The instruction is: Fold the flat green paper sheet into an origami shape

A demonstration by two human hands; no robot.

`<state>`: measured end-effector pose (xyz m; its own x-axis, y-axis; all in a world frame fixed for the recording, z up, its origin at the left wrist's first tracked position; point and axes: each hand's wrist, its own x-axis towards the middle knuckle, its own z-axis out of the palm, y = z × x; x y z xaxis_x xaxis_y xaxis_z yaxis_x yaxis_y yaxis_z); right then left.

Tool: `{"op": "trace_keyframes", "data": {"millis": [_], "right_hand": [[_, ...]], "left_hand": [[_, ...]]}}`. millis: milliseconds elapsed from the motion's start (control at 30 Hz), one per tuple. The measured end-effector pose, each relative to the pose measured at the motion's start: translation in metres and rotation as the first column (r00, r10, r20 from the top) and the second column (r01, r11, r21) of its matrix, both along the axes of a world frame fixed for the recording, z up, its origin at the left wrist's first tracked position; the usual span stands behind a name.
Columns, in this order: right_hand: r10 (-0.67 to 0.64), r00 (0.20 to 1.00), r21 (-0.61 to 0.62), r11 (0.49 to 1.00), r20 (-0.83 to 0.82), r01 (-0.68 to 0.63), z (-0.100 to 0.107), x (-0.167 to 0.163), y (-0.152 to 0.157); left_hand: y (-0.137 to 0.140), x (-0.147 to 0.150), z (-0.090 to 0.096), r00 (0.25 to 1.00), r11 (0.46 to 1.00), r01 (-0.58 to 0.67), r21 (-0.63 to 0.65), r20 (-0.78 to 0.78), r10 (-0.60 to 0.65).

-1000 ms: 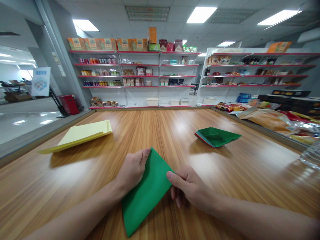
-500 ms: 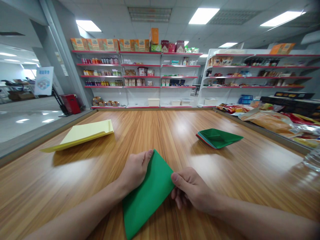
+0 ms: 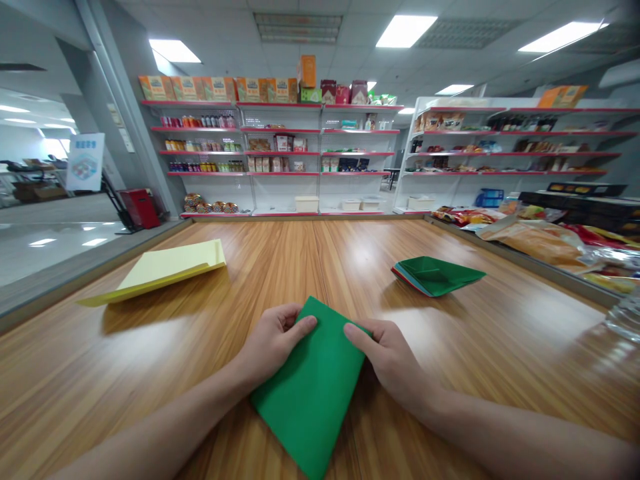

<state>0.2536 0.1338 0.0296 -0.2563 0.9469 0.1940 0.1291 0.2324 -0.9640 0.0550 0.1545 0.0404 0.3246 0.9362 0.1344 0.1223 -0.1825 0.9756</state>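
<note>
A green sheet of paper [image 3: 320, 387], seemingly folded, is held at a slant above the near middle of the table. My left hand [image 3: 280, 340] is closed on its upper left edge, thumb on top and the fingers mostly behind it. On the upper right edge, my right hand [image 3: 387, 357] pinches the paper with its thumb on the front. Farther right lies a small stack of folded papers [image 3: 440, 275], dark green on top with red and light blue edges below. At the left rests a pale yellow paper stack [image 3: 170, 267] with a raised front edge.
The wooden table [image 3: 280, 253] has a raised border. Packaged snacks [image 3: 540, 243] lie beyond its right border, and a clear container [image 3: 625, 317] stands at the right edge. Stocked shelves [image 3: 280, 153] line the back. A red box [image 3: 140, 208] and a sign board [image 3: 85, 162] stand at left.
The green paper has turned, its lower corner swinging right. My left thumb now lies over its front, and my right hand has shifted slightly up and right along the edge.
</note>
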Motion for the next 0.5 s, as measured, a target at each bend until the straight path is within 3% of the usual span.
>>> {"op": "trace_keyframes", "data": {"millis": [133,333,500], "right_hand": [[-0.103,0.993,-0.048,0.994,-0.059,0.100,-0.0041,0.0021,0.0096],[-0.096,0.989,-0.070,0.994,-0.116,0.088,-0.0062,0.0027,0.0106],[-0.057,0.997,-0.036,0.998,-0.055,0.055,-0.0025,0.0055,0.0124]], "left_hand": [[-0.0069,0.0032,0.0034,0.975,0.982,0.089,-0.165,0.216,-0.052],[-0.0079,0.0002,0.0013,0.960,0.955,0.123,-0.269,0.278,-0.046],[-0.0013,-0.0005,-0.0018,0.922,0.911,0.165,-0.377,0.388,-0.006]]}}
